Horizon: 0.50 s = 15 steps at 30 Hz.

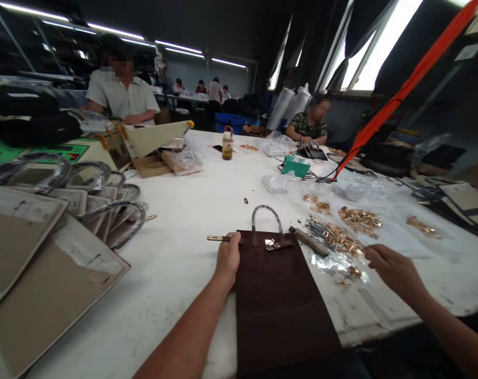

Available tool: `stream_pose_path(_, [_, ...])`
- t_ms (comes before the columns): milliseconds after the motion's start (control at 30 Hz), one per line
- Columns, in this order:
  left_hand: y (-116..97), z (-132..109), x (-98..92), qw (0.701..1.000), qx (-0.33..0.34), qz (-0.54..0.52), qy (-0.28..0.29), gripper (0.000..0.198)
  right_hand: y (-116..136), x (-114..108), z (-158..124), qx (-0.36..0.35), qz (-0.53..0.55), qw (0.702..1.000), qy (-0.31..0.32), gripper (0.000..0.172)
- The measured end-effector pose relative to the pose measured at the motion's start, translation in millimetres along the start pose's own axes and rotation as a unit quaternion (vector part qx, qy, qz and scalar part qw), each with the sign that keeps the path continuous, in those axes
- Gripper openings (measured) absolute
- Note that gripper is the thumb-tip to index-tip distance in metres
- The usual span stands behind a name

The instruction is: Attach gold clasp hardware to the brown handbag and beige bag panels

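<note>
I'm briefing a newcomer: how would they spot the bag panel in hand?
At the white table, look between the left hand and the right hand. There is the bag panel, looped handle at its far end; it is dark brown, unlike the beige panels at left.

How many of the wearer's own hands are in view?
2: the left hand at the left edge of the brown bag, the right hand by the gold pieces.

The left hand (228, 258) partly hides the gold-tipped strap (217, 238).

Bag (278, 302) on table (176, 268) between panels (61, 300), left, and fittings (359, 221), right, jar (227, 147) behind
</note>
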<state>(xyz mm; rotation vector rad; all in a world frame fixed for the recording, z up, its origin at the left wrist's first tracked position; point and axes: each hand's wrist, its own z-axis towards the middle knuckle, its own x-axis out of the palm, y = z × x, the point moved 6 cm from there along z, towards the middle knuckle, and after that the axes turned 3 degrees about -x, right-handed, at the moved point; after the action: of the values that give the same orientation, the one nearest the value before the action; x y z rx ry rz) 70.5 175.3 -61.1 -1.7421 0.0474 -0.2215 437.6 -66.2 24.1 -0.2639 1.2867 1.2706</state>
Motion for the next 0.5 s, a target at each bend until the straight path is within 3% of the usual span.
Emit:
stream_pose_path(100, [-3.3, -4.0, -1.2, 1.000, 0.006, 0.003, -0.014, 0.034, 65.2, 33.9, -11.9, 0.014, 0.068, 0.995, 0.071, 0.027])
stream_pose_path(233, [-7.5, -9.1, -3.3, 1.000, 0.015, 0.004, -0.018, 0.030, 177.3, 93.0, -28.0, -0.101, 0.129, 0.982, 0.088, 0.036])
stream_pose_path(300, [-10.4, -12.1, -4.2, 1.000, 0.022, 0.003, -0.021, 0.029, 216.6, 120.8, -32.6, -0.132, 0.166, 0.972, 0.106, 0.038])
stream_pose_path(400, [-14.2, -15.8, -4.5, 0.999, 0.033, -0.002, -0.025, 0.030, 243.3, 146.4, -31.7, -0.123, 0.191, 0.967, 0.111, 0.039])
stream_pose_path(500, [-15.4, -17.5, -3.7, 0.999, 0.041, -0.008, -0.023, 0.029, 245.6, 153.8, -27.3, -0.092, 0.192, 0.971, 0.107, 0.036])
